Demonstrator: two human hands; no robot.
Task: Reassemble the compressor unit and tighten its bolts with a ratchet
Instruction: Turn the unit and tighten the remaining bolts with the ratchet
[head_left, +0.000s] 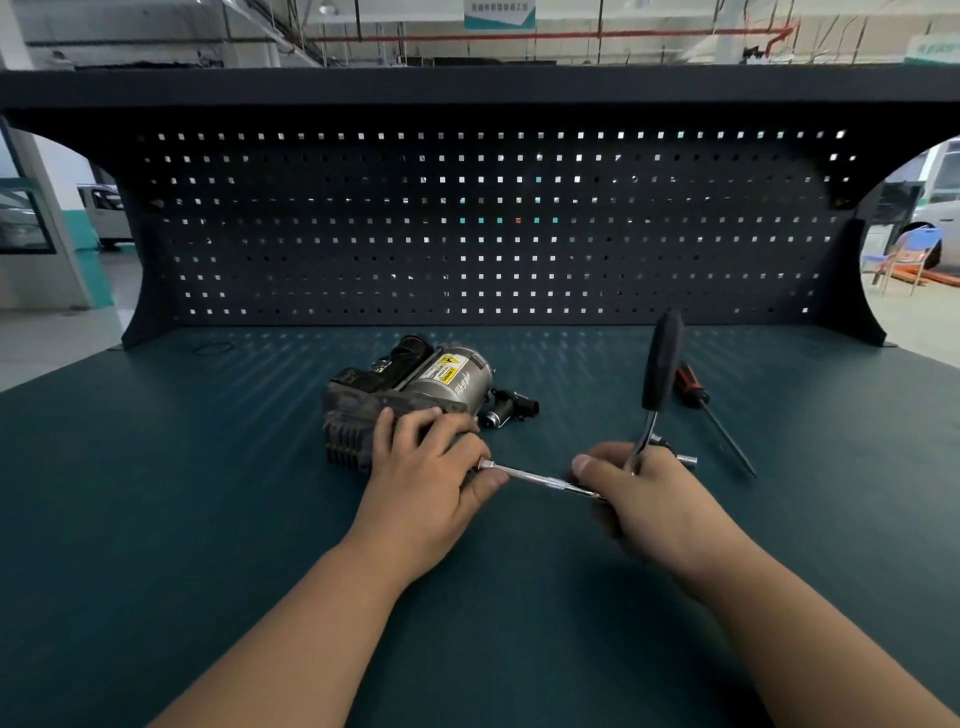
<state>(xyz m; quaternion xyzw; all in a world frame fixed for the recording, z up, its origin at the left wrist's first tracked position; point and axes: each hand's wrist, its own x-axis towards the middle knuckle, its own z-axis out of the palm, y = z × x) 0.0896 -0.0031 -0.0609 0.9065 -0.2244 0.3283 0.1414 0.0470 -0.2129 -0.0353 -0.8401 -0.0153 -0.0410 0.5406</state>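
Note:
The compressor unit (410, 387) lies on the dark green bench (208, 519), a grey cylinder with a yellow warning label joined to a dark finned block. My left hand (431, 467) rests against the front of the finned block and pinches the tip of a chrome extension bar (530, 476). The bar runs right into my right hand (649, 499), which grips the head of the ratchet (657, 384). The ratchet's black handle stands up and away from me. The bar's socket end is hidden by my left fingers.
A small black fitting (506, 408) lies just right of the compressor. A screwdriver (711, 415) with a red-and-black handle lies to the right, and a loose socket (685, 460) sits by my right hand. A black O-ring (214, 348) lies at the back left. A pegboard (467, 223) closes the back.

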